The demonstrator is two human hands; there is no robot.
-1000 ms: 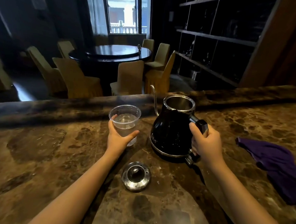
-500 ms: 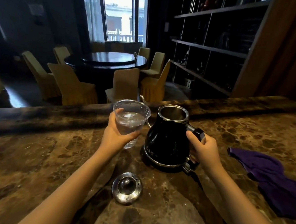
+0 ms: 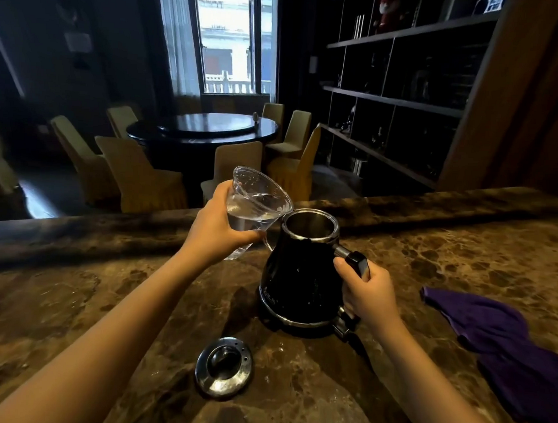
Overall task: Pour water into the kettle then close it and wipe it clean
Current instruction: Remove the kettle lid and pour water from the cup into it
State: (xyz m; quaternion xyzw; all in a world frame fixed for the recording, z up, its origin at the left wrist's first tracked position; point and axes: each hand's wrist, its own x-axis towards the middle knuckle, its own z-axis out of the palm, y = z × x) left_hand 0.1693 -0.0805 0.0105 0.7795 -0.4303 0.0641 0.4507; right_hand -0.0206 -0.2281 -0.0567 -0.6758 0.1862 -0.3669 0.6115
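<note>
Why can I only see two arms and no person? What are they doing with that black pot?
The camera sits on the person's head and looks down, so you see only their arms. The left hand tilts a clear cup of water over the open top of the kettle, a black pot for boiling water. The right hand holds its handle. The kettle stands on a brown stone counter. Its shiny lid lies nearby, and a purple cloth lies on the right.
</note>
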